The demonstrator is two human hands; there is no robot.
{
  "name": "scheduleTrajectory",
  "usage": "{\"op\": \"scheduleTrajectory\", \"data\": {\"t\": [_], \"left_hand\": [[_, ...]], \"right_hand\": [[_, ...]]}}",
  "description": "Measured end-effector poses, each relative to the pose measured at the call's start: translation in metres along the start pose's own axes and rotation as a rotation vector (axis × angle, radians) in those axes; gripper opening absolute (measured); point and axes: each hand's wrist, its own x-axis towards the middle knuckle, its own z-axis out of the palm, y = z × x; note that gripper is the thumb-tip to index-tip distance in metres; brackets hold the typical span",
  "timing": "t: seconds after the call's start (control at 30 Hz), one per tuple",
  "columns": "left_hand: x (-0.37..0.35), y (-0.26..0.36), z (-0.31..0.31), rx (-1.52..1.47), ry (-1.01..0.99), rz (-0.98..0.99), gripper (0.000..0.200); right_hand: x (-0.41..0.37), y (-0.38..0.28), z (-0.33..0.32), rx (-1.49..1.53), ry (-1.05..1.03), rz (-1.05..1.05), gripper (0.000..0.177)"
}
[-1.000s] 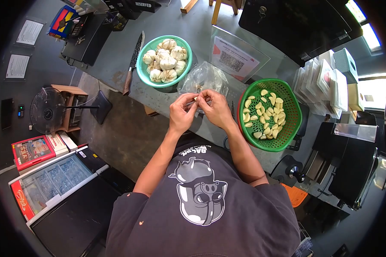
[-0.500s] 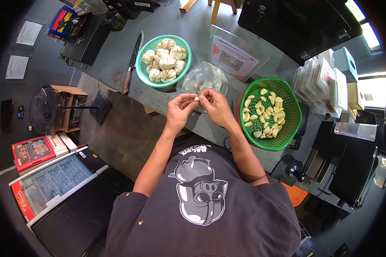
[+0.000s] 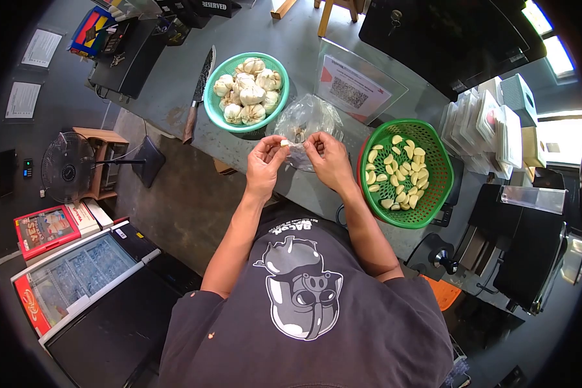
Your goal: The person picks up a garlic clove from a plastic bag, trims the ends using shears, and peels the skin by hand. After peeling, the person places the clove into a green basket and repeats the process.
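My left hand [image 3: 262,165] pinches a small pale garlic clove [image 3: 284,143] between thumb and fingertips. Close beside it, the fingers of my right hand [image 3: 327,160] are pressed together on a thin whitish bit of garlic skin [image 3: 297,144], which stretches toward the clove. Both hands are over the near side of a clear plastic bag [image 3: 310,116] with some brownish scraps inside. Whole garlic bulbs [image 3: 252,94] fill a mint-green basket [image 3: 211,107] beyond my left hand. Peeled cloves [image 3: 404,173] lie in a green basket [image 3: 443,174] to the right of my right hand.
A large knife [image 3: 200,97] lies left of the bulbs. Behind the bag stands a clear sign holder [image 3: 355,84] with a printed code. Stacked plastic containers [image 3: 482,123] and a black machine [image 3: 524,246] are at the right. A fan [image 3: 71,169] stands at the left.
My hands have moved apart: the left went a little left with the clove, while the right stayed almost in place, with a strip of skin now showing between them.
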Motion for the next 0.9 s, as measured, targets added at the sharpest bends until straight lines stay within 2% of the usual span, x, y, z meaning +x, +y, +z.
{"op": "scheduleTrajectory", "data": {"t": [0.33,0.53,0.73,0.9], "left_hand": [[0.001,0.001,0.000,0.106,0.030,0.025,0.025],[0.000,0.001,0.001,0.131,0.060,0.014,0.024],[0.000,0.008,0.003,0.093,0.053,-0.036,0.028],[-0.001,0.008,0.005,0.085,-0.011,-0.046,0.029]], "right_hand": [[0.004,0.011,0.004,-0.017,0.148,0.003,0.015],[0.005,0.010,0.004,-0.074,0.217,-0.065,0.013],[0.004,0.012,0.001,-0.136,0.192,-0.069,0.011],[0.003,0.018,0.002,-0.204,0.161,-0.162,0.012]]}}
